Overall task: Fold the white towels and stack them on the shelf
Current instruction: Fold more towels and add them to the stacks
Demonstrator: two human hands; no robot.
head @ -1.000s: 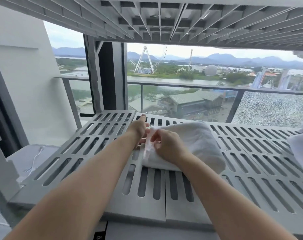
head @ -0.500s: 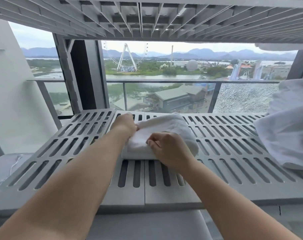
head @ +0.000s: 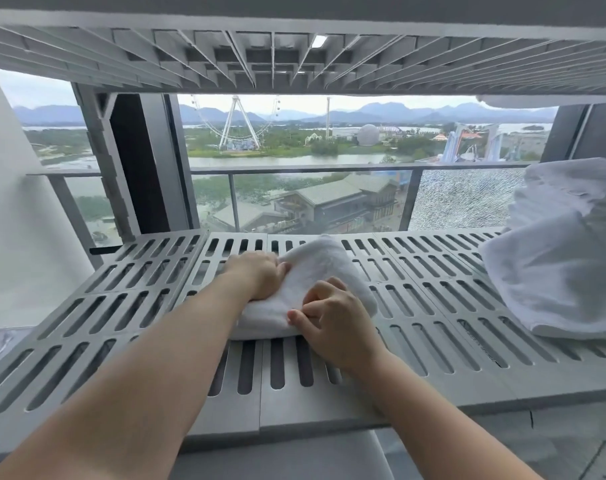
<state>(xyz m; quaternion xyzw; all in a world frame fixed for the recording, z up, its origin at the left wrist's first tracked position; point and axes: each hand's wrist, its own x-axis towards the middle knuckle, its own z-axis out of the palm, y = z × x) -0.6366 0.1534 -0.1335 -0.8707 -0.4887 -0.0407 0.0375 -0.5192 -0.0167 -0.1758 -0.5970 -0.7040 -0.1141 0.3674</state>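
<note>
One towel [head: 324, 268], left hand [head: 258, 277], right hand [head: 332, 322] gripping

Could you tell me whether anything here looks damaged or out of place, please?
Yes: the glass panel behind the shelf, right of centre, is crazed all over with fine cracks, as if shattered. The white towels at right lie in a loose, unfolded heap.

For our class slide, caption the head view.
Left hand and right hand grip a folded white towel on the slotted shelf, loose towels at right.
</note>
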